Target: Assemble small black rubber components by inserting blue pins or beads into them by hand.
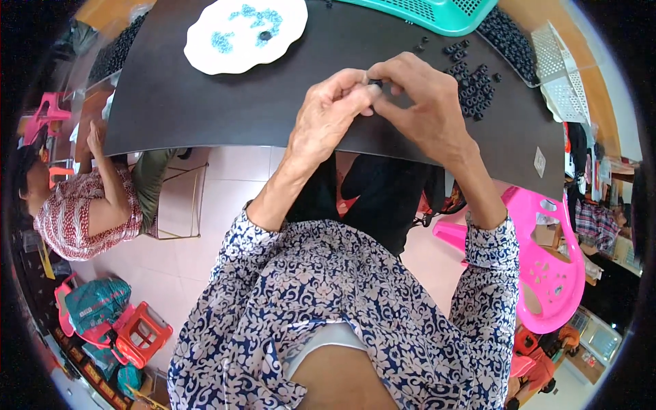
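Note:
My left hand [333, 109] and my right hand [424, 96] meet above the dark table, fingertips pinched together. Between them is a small black part [375, 83], mostly covered by the fingers, so its exact kind does not show. Just right of my right hand lies a loose group of small black ring-like parts [476, 89] on the tabletop. Toward the far left stands a white scalloped plate [205, 57] with small clusters of light blue pieces [222, 42] and one black part [264, 35] on it.
A green perforated basket [451, 24] sits at the far edge. Beside it, a container heaped with black parts [509, 44] and a white perforated basket [570, 85] stand at the right. A pink plastic chair [547, 273] is near my right arm. Another person [89, 205] sits at the left.

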### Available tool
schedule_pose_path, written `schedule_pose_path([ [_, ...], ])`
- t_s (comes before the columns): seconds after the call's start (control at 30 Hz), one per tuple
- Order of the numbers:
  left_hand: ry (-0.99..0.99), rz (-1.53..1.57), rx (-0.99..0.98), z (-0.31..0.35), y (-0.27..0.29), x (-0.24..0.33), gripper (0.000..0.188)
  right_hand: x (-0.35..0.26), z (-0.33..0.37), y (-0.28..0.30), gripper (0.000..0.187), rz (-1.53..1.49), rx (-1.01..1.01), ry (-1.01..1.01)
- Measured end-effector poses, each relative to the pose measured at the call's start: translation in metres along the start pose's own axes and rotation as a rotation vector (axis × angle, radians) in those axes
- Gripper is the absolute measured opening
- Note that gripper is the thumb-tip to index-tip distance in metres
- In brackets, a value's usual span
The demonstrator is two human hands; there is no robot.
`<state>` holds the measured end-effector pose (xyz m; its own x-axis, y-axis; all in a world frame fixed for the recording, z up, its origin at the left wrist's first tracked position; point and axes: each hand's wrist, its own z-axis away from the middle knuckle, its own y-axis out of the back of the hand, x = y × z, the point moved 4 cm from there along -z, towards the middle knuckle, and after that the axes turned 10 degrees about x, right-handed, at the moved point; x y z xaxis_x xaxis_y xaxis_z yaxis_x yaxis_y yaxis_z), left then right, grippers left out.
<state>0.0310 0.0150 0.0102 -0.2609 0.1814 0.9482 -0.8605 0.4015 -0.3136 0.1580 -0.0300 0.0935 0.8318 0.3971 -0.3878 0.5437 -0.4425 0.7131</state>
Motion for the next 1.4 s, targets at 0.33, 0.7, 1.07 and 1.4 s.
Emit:
schedule_pose_path([
  [0.33, 0.039, 0.22, -0.066, -0.006, 0.004, -0.011, 0.029, 0.004, 0.003, 0.005, 0.027, -0.199, 0.055, -0.132],
  [0.7, 0.04, 0.034, -0.056, 0.001, 0.006, -0.002, 0.025, 0.047, 0.0, -0.003, 0.016, -0.284, -0.099, -0.424],
  [1.07, -0.091, -0.123, -0.114, 0.006, 0.001, 0.002, 0.02, 0.162, -0.057, -0.005, 0.017, 0.408, -0.071, -0.057],
  [1.4, -0.064, -0.18, -0.124, 0.008, 0.002, 0.007, 0.018, 0.146, -0.062, -0.02, 0.019, 0.418, -0.187, -0.048],
])
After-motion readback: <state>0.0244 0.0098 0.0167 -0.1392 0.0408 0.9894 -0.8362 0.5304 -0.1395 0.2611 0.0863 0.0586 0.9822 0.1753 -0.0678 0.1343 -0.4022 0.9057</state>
